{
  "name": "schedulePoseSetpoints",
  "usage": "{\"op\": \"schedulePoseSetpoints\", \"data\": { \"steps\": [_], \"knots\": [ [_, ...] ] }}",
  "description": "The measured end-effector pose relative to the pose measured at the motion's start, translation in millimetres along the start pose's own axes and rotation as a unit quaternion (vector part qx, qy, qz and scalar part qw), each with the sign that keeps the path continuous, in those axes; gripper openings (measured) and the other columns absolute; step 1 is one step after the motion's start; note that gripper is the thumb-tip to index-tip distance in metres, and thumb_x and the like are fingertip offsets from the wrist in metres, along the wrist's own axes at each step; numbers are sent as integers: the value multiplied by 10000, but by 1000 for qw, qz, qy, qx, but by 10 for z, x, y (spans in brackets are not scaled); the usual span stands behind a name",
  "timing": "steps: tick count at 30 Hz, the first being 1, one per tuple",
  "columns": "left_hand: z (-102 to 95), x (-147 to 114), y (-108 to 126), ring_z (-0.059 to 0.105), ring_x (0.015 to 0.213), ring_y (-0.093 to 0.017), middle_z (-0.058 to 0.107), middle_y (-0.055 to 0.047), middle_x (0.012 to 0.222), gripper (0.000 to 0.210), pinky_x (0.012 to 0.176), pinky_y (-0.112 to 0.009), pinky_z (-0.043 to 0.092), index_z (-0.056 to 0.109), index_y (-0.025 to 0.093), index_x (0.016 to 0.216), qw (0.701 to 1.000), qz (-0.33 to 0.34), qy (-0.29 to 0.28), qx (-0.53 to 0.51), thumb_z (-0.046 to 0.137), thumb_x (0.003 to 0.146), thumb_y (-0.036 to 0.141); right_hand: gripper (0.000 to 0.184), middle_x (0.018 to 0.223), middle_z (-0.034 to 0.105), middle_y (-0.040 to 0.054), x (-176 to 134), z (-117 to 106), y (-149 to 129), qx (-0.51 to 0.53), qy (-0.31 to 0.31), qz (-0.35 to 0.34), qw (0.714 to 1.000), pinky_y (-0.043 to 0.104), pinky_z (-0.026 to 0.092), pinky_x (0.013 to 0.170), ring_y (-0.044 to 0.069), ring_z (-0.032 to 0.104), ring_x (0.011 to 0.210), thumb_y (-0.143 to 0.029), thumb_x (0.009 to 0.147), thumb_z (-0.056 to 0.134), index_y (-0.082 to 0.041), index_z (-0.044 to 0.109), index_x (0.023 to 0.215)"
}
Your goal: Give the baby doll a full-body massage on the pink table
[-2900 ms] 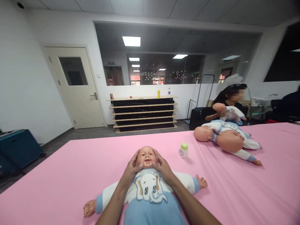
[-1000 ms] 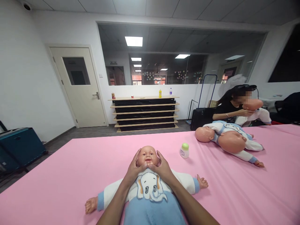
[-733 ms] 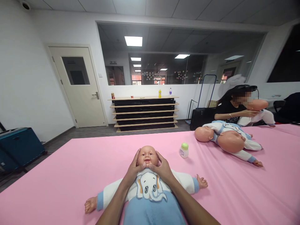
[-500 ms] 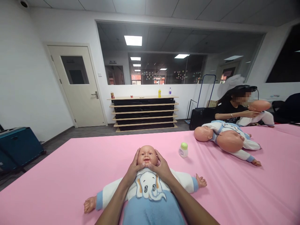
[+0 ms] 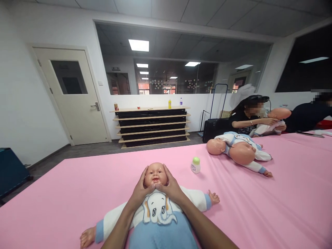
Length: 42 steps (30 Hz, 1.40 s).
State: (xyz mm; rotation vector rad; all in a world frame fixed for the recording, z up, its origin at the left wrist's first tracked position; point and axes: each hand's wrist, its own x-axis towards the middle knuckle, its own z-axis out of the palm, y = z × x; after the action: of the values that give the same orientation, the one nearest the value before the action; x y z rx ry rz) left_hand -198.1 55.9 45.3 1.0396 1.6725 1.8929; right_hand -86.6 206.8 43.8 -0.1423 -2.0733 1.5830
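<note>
A baby doll [image 5: 155,174] lies on its back on the pink-covered table [image 5: 77,186], face up, arms spread wide. It wears a white and blue suit with an elephant on the chest. My left hand [image 5: 142,188] cups the left side of its head in view, thumb at the chin. On the other side my right hand [image 5: 171,186] holds the head the same way, and the two thumbs nearly meet under the mouth. The doll's legs are out of view. Beyond my right hand stands a small bottle with a green cap [image 5: 195,165].
Two more dolls [image 5: 241,152] lie overlapping at the table's right. Behind them a person [image 5: 246,121] holds another doll [image 5: 278,114]; a second person [image 5: 308,116] leans in at the far right. A stacked pile of boards [image 5: 153,124] carries bottles by the wall.
The view has turned slightly right, so everything sits further left. My thumbs are closer together under the doll's mouth. A second person now shows at the far right.
</note>
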Motion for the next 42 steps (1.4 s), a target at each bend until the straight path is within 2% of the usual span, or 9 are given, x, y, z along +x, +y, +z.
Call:
{"op": "schedulePoseSetpoints", "data": {
  "steps": [8,12,17,25,29,35,42],
  "knots": [
    [-4,-15,74,281,1396,-312,288,-89,1535,921,1126,-407,309,276,227,1476,998,-21,12,-59,747,697,370,921,1533,254,35,31,7,131,58,1,-5,998,419,211,1166,236,225,1423,-451,729,749,-279,245,1482],
    [-17,-15,36,294,1393,-289,282,-69,1540,868,1118,-387,329,275,242,1476,996,-25,0,-86,718,736,338,832,1528,268,36,31,-21,98,91,-9,0,996,413,216,1165,230,236,1419,-477,782,694,-270,278,1472],
    [-28,9,-17,288,1396,-289,293,-69,1536,812,1125,-399,316,300,235,1466,996,-21,9,-84,691,765,357,773,1532,260,29,25,-30,46,77,-6,6,997,401,197,1172,217,220,1425,-520,818,634,-277,292,1468],
    [20,-10,88,277,1395,-324,283,-89,1537,964,1119,-403,320,275,222,1478,998,-31,17,-59,763,673,426,1028,1526,262,82,-12,-5,31,30,-4,-3,1000,438,241,1153,255,254,1411,-441,672,798,-244,211,1493],
    [29,-15,99,287,1390,-327,264,-102,1543,1009,1100,-398,351,238,210,1488,997,-34,8,-71,779,659,408,1003,1521,273,90,-13,-1,36,41,2,-4,999,451,246,1149,261,263,1407,-431,679,794,-238,232,1487],
    [11,-14,68,316,1380,-313,288,-95,1535,969,1090,-387,368,228,217,1489,996,-23,-5,-82,761,695,372,917,1523,276,63,16,7,92,88,1,0,996,440,253,1148,249,250,1413,-458,728,747,-256,261,1478],
    [-16,-9,2,329,1372,-314,298,-97,1530,970,1102,-401,351,243,232,1487,996,-18,-5,-83,771,686,375,826,1529,266,35,24,-9,12,99,-2,22,995,410,193,1175,224,218,1426,-543,786,660,-254,293,1468]
  ]
}}
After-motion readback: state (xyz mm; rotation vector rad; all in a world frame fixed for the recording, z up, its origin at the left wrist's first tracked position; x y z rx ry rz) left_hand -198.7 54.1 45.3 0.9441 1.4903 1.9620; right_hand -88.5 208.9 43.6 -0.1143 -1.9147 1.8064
